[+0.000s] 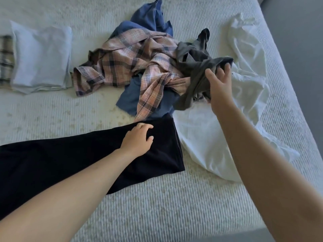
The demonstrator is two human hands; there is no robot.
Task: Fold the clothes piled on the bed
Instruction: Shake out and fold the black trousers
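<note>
A black garment (73, 159) lies spread flat across the near left of the bed (166, 203). My left hand (138, 138) rests on its far end with loosely curled fingers. Beyond it is a pile: a pink plaid shirt (132, 67), blue garments (150, 18) and a grey garment (194, 67). My right hand (218, 82) grips the grey garment and lifts its edge off the pile. A crumpled white garment (244, 95) spreads to the right of the pile.
A folded pale blue garment (42, 58) lies at the far left, with a folded plaid piece (6, 58) at the frame's edge beside it. The bed's right edge (297, 95) runs diagonally, with grey floor beyond.
</note>
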